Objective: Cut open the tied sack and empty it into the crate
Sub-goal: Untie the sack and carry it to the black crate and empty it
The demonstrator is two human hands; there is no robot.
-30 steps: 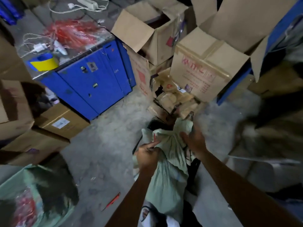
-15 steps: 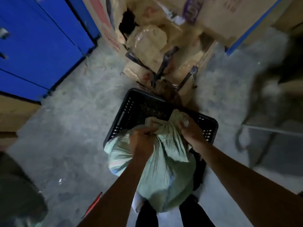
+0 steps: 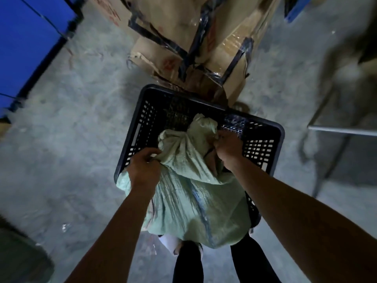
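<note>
sack (image 3: 189,193): pale green woven bag, centre to lower centre of frame, lying over the near rim of the crate; bulk hangs on the near side, neck points up-frame over the crate interior.
neck (image 3: 195,131): bunched and looks still cinched. Tie itself not resolvable in this light. No cut visible.
crate (image 3: 140,127): black perforated plastic, centre frame, on the concrete floor. The part of the interior that shows looks empty, but it's dark.
left hand (image 3: 143,167): closed, fistful of sack fabric at the sack's left shoulder, just above the crate's left rim.
right hand (image 3: 228,147): closed on fabric right of the neck. Cannot tell if it also holds a blade; none visible.
step: my read, positioning the sack over the crate before opening. Cutting not started.
how to do it well: get more of the bulk inside the rim first so contents drop in, not onto the floor. Keep the neck taut with one hand, cut just below the tie, blade moving away from the holding hand.
risk: sack sits off-balance on the near rim, could slide back toward the legs (image 3: 187,262).
surroundings: taped cardboard boxes (image 3: 200,37) top centre, touching or just behind the crate's far edge; blue cabinet (image 3: 26,37) upper left.
</note>
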